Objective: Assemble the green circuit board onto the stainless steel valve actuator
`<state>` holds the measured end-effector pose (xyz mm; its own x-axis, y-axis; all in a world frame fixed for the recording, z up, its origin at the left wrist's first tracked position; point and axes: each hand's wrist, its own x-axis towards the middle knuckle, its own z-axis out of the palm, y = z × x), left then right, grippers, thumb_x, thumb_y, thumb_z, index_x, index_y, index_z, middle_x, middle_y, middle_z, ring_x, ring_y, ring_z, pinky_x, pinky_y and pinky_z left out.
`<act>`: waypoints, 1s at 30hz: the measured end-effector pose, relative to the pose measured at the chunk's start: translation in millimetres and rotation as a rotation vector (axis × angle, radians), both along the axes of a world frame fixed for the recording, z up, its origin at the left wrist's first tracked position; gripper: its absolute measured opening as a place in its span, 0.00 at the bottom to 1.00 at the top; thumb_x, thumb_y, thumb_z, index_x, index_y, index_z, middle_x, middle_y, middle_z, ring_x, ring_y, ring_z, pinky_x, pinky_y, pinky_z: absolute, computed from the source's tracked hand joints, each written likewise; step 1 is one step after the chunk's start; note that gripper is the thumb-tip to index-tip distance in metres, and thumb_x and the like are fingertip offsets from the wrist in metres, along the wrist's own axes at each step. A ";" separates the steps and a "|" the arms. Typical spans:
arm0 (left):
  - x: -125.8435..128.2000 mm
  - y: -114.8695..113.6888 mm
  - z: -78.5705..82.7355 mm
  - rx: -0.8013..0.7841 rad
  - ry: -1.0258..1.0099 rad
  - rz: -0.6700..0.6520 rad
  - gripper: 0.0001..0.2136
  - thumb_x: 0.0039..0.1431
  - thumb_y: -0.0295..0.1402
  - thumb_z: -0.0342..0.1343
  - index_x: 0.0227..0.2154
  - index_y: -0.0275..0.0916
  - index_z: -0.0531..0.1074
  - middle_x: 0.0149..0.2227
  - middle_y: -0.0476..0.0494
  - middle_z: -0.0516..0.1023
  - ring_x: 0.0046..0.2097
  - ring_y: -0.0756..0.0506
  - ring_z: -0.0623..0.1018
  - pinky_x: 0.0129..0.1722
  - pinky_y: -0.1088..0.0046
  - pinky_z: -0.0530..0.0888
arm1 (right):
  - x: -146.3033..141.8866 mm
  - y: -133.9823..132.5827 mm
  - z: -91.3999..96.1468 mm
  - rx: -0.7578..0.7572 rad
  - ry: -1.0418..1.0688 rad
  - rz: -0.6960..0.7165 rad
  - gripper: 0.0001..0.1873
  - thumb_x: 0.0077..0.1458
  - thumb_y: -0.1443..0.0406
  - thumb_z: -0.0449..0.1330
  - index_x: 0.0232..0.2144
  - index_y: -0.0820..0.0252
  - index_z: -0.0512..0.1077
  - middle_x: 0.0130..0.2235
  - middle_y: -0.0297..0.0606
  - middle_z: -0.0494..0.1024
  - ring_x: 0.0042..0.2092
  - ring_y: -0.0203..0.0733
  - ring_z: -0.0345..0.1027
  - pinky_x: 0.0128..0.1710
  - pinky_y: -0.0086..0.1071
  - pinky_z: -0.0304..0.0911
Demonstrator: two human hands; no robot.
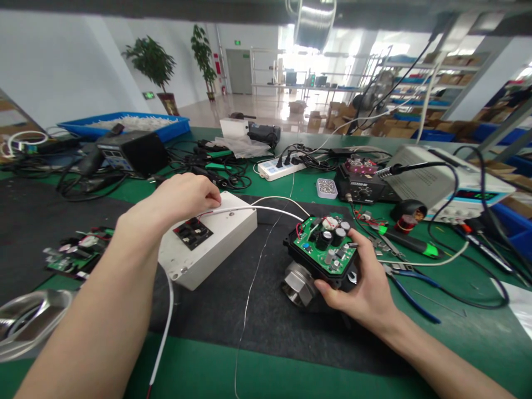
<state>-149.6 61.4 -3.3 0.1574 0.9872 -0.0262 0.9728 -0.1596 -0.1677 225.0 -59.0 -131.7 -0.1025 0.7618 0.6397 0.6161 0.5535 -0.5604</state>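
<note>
On the black mat [274, 332] laid over the green bench top [199, 368], the right hand [368, 277] grips a black housing [305, 266] with a green circuit board [319, 256] facing up in it. The thumb presses the near side and the fingers wrap the right side, partly hidden behind it. A hexagonal metal fitting [298, 284] juts from the housing toward the lower left.

To the left, the left hand [189, 194] is bent over a white box [233, 224], its fingers curled in close together near the far edge — whether they pinch anything, I cannot tell. A black panel [192, 234] is set into the box's top, just below that hand. From there a white cable [266, 208] (red wire shows at its box end) arches across to the housing. A thin silvery wire [250, 288] lies on the mat between box and housing.

Beyond the left forearm sits another circuit board [78, 249], with a large metal ring [35, 318] nearer the viewer. Right of the housing are blue-handled pliers [415, 302] and a black-and-green knife [411, 242] — and behind these, a bench power supply [453, 185] with a lit display.
</note>
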 end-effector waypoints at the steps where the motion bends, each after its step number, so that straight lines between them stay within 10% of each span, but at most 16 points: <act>1: 0.2 0.1 0.1 -0.001 0.001 0.000 0.14 0.63 0.38 0.58 0.44 0.49 0.89 0.44 0.43 0.90 0.45 0.34 0.86 0.44 0.63 0.79 | 0.1 -0.1 -1.2 -0.005 0.006 0.000 0.49 0.56 0.45 0.73 0.71 0.57 0.62 0.61 0.52 0.80 0.59 0.64 0.80 0.58 0.54 0.79; 30: -4.1 1.3 -3.1 0.005 -0.019 0.000 0.15 0.62 0.34 0.58 0.44 0.50 0.89 0.44 0.42 0.90 0.45 0.33 0.86 0.45 0.60 0.80 | 2.0 0.5 -0.6 -0.015 -0.003 0.011 0.50 0.56 0.44 0.73 0.71 0.57 0.61 0.62 0.54 0.78 0.59 0.66 0.80 0.59 0.59 0.78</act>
